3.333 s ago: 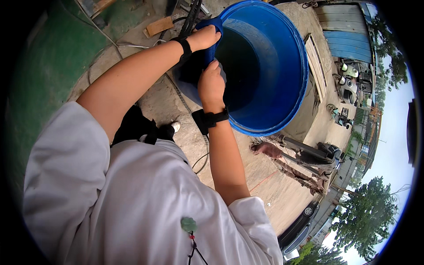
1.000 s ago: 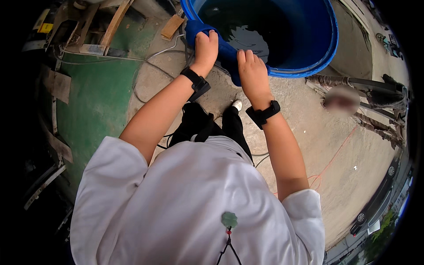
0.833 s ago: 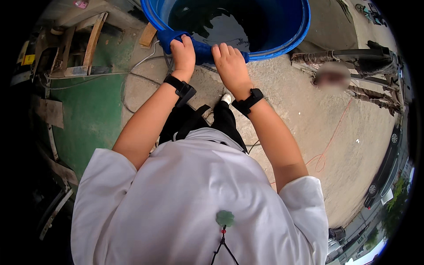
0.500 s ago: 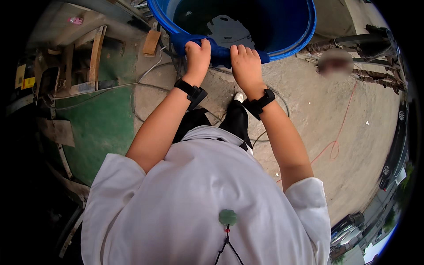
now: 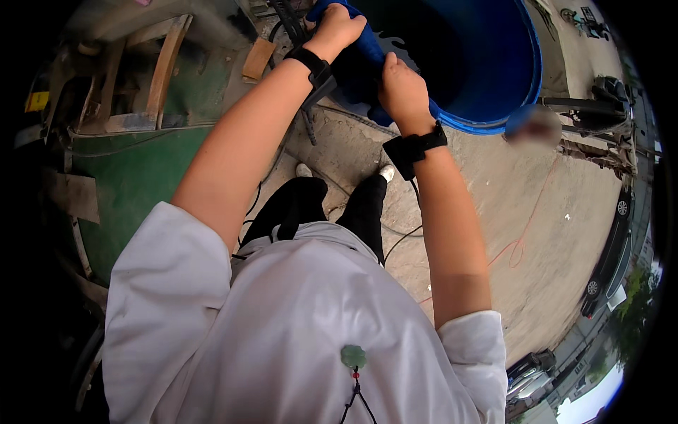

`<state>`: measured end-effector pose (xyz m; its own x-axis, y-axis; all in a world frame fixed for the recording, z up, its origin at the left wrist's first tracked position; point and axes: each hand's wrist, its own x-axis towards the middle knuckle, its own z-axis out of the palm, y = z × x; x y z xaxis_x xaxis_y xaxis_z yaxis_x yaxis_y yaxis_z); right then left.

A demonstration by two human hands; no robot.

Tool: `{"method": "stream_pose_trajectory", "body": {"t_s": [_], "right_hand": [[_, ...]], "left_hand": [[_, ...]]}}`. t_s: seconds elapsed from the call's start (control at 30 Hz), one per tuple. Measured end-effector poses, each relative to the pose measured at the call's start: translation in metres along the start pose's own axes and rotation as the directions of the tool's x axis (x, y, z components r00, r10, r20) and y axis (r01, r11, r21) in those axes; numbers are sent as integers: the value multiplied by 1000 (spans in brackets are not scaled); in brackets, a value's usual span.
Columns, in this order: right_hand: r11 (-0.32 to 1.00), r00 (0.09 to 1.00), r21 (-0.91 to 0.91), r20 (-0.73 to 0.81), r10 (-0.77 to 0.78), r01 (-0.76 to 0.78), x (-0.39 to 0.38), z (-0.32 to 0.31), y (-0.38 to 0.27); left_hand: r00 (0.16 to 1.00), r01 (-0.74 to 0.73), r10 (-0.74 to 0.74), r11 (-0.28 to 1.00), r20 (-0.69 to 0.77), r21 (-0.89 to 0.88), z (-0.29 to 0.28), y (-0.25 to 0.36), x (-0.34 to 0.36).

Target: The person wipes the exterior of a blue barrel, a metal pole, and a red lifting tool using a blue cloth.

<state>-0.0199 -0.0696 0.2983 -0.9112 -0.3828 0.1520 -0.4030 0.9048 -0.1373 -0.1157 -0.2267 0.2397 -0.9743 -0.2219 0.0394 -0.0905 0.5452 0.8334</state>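
A dark blue cloth is stretched between my two hands at the near-left rim of a big blue barrel. My left hand, farther away and higher in the view, is closed around one part of the cloth. Nearer to me, my right hand is closed on another part of it, with some cloth hanging below the fist by the rim. Dark liquid with a pale reflection shows inside the barrel. A black band is strapped on each wrist.
On the left stands a wooden frame beside a green floor patch. A brown block lies near the barrel. Black cables run about my feet, and a thin red cord crosses the concrete at right.
Both hands stay closed on the cloth. My left hand has moved up and farther off, my right slightly right, pulling the cloth out between them. The barrel appears farther right as the view shifts.
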Motion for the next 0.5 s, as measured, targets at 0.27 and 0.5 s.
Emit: {"method": "stream_pose_trajectory", "body": {"t_s": [0.27,0.5], "right_hand": [[986,988,63,-23,155,-154,10,-2,2],[998,987,36,-149,61,-56,6,2,2]], "left_hand": [[1000,-4,5,998,8,-61,2,60,-9],[1000,-28,28,993,-1,-117,8,49,-27]]}}
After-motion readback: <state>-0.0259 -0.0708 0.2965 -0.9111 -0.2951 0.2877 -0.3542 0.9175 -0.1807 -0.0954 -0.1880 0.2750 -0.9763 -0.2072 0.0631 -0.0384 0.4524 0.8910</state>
